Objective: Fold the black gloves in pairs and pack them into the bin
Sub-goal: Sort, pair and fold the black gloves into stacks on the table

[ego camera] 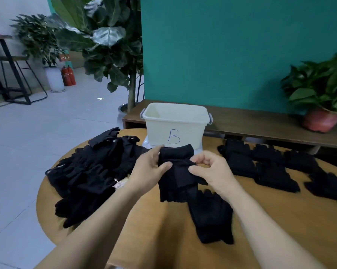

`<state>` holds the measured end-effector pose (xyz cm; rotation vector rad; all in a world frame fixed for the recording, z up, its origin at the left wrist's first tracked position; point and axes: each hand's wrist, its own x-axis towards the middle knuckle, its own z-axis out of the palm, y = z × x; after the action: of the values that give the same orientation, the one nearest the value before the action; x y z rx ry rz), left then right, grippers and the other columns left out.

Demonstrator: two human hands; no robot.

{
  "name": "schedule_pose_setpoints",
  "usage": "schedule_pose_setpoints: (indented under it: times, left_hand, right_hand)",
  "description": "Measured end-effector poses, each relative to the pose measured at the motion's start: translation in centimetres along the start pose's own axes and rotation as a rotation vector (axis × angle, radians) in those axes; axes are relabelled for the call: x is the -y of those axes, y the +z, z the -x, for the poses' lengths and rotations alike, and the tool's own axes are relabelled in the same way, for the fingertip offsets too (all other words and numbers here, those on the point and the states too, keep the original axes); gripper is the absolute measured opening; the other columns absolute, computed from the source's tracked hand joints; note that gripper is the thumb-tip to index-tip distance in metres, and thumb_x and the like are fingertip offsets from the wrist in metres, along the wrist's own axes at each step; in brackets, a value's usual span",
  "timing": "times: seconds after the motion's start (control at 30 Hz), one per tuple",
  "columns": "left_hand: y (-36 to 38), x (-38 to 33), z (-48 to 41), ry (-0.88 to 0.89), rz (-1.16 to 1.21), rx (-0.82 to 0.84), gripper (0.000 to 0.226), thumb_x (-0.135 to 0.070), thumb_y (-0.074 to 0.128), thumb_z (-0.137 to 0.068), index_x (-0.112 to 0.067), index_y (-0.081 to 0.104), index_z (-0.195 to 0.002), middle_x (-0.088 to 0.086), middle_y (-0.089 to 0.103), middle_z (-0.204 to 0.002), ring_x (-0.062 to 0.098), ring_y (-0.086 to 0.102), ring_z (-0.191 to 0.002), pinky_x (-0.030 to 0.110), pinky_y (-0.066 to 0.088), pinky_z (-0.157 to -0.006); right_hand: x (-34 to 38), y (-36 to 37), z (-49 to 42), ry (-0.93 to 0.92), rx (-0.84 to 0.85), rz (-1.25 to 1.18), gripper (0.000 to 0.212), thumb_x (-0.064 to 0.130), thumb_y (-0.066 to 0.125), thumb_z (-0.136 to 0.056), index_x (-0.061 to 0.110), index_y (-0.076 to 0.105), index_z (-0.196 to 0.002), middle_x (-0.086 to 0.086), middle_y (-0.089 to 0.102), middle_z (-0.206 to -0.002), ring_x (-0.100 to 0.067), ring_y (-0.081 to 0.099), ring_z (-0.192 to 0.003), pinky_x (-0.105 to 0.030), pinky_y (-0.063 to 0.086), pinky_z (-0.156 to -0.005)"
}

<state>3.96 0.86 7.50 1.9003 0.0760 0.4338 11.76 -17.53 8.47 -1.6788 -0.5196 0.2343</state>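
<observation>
I hold a black glove [178, 175] up over the round wooden table [280, 220], cuff end up, fingers hanging down. My left hand [149, 169] grips its left edge, thumb across the front. My right hand [214, 169] pinches a fold of the fabric near the cuff. Another black glove [212, 216] lies flat on the table below my right hand. A heap of black gloves [90, 175] lies at the left. Several gloves [276, 169] are spread out at the right. The white bin [176, 123] marked "B" stands behind the held glove; what I see of its inside is bare.
A low wooden bench [260, 123] runs behind the table along a teal wall, with a potted plant [322, 94] in a red pot at its right end. A tall leafy plant [109, 45] stands behind the table's left. Tiled floor lies left of the table's edge.
</observation>
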Motion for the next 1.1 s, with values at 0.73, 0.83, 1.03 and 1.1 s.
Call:
schedule_pose_setpoints:
  times: [0.73,0.83,1.03,1.1]
  left_hand:
    - [8.9,-2.7,-4.1,-0.117,0.025,0.12,0.012,0.0,0.071,-0.086,-0.011,0.073,-0.09,0.003,0.077,-0.09,0.016,0.073,-0.088,0.018,0.055,-0.077]
    - [9.1,-1.9,-5.4,-0.127,0.008,0.12,0.014,0.002,0.071,-0.087,-0.013,0.073,-0.087,-0.001,0.077,-0.087,0.008,0.072,-0.083,0.011,0.051,-0.071]
    - [8.6,-0.3,-6.6,-0.137,0.0,0.132,0.013,0.003,0.071,-0.086,-0.006,0.073,-0.095,0.004,0.077,-0.094,0.017,0.072,-0.093,0.023,0.055,-0.084]
    - [8.5,0.1,-6.2,-0.127,0.008,0.137,0.014,0.005,0.071,-0.085,-0.004,0.072,-0.095,0.007,0.077,-0.095,0.02,0.072,-0.094,0.028,0.056,-0.086]
  right_hand:
    - [-3.2,-10.0,-1.1,0.103,-0.119,0.537,0.009,0.031,0.066,-0.091,0.03,0.071,-0.083,0.014,0.072,-0.088,-0.017,0.059,-0.101,-0.03,0.021,-0.088]
    - [-4.1,-9.9,-2.5,0.083,-0.141,0.576,0.011,0.03,0.063,-0.093,0.022,0.071,-0.092,0.01,0.072,-0.095,-0.015,0.058,-0.102,-0.027,0.013,-0.075]
    - [-6.2,-9.6,-4.2,0.073,-0.105,0.589,0.01,0.036,0.064,-0.091,0.029,0.069,-0.085,0.011,0.071,-0.088,-0.022,0.052,-0.108,-0.029,0.015,-0.074]
    - [-7.0,-9.5,-4.0,0.065,-0.089,0.596,0.008,0.037,0.063,-0.09,0.034,0.068,-0.084,0.01,0.068,-0.089,-0.026,0.05,-0.109,-0.031,0.021,-0.078]
